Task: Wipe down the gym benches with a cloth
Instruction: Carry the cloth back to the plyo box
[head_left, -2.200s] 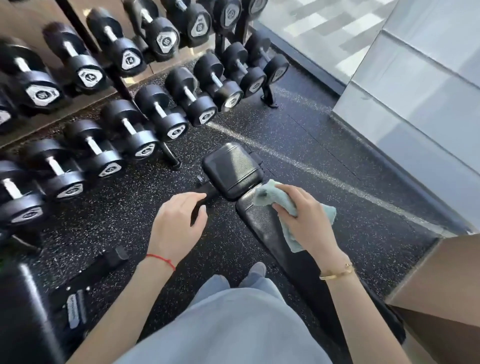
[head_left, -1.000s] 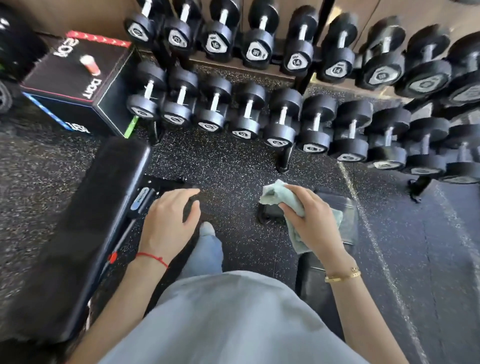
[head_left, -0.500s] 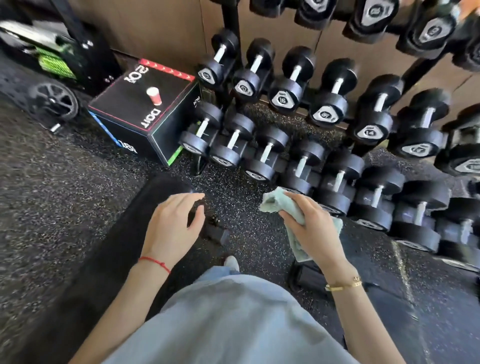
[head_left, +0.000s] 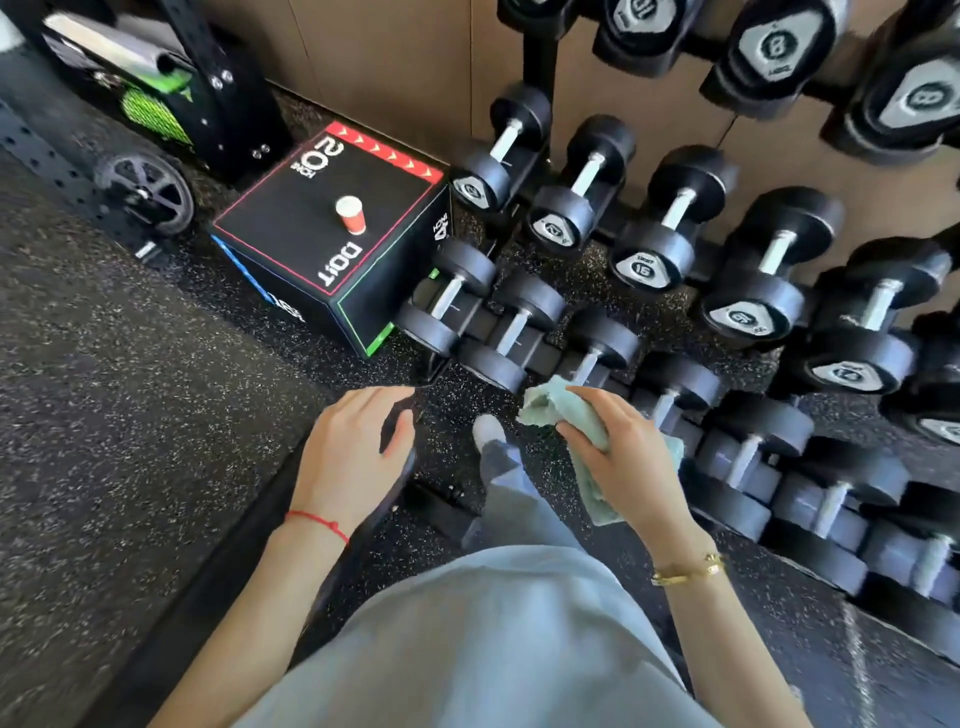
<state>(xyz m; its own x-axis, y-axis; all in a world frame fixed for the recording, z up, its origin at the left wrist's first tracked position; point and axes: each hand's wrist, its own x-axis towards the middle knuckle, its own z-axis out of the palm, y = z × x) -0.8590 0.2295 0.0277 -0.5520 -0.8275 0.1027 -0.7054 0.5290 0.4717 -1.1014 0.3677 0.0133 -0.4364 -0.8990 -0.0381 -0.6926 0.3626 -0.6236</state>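
Observation:
My right hand (head_left: 626, 467) grips a crumpled pale green cloth (head_left: 553, 408), held in the air above the floor in front of the dumbbell rack. My left hand (head_left: 358, 457) hovers with relaxed, slightly bent fingers and holds nothing. It is over the end of a black padded bench (head_left: 223, 571) that runs from the lower left up to under that hand. The cloth is not touching the bench. My grey trouser leg and shoe (head_left: 488, 431) are between the two hands.
A rack of black dumbbells (head_left: 670, 249) fills the right and top. A black plyo box (head_left: 332, 244) with a red paper cup (head_left: 351, 214) on it stands beside the rack. A wheeled machine (head_left: 148, 192) is at the top left, on speckled rubber floor (head_left: 104, 389).
The view has swung left, away from the first bench, which has left the frame. A second bench now lies under my left hand. Both hands keep the same pose, cloth still held.

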